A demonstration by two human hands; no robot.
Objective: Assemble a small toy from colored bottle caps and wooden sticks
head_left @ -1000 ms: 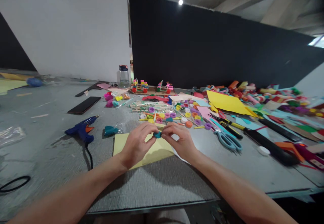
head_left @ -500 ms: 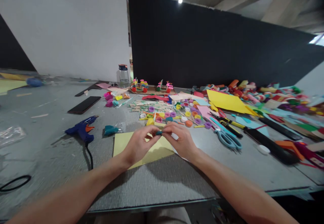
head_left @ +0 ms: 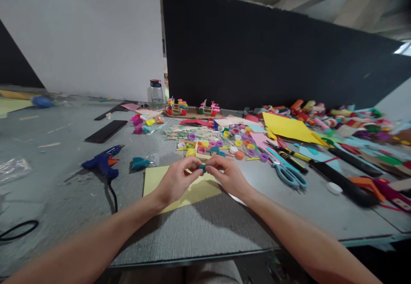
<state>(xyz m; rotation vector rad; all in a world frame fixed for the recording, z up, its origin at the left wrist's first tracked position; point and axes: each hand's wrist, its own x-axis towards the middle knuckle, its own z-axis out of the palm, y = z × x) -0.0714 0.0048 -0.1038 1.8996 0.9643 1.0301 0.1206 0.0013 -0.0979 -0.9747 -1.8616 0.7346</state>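
Observation:
My left hand (head_left: 178, 180) and my right hand (head_left: 226, 176) meet over a sheet of yellow paper (head_left: 153, 179) on the grey table (head_left: 205, 232). Between the fingertips of both hands is a small teal piece (head_left: 202, 167), pinched from either side. Most of it is hidden by my fingers. Just beyond my hands lie several small coloured rings and caps (head_left: 221, 143).
A blue glue gun (head_left: 103, 163) and a teal lump (head_left: 139, 163) lie to the left, a black phone (head_left: 106, 131) farther back. Blue-handled scissors (head_left: 289, 175), black and yellow tools (head_left: 290, 157) and coloured paper cover the right side. A jar (head_left: 156, 91) stands at the back.
The hands stay together on the teal piece, with the fingers shifting slightly around it. The view has tilted down a little.

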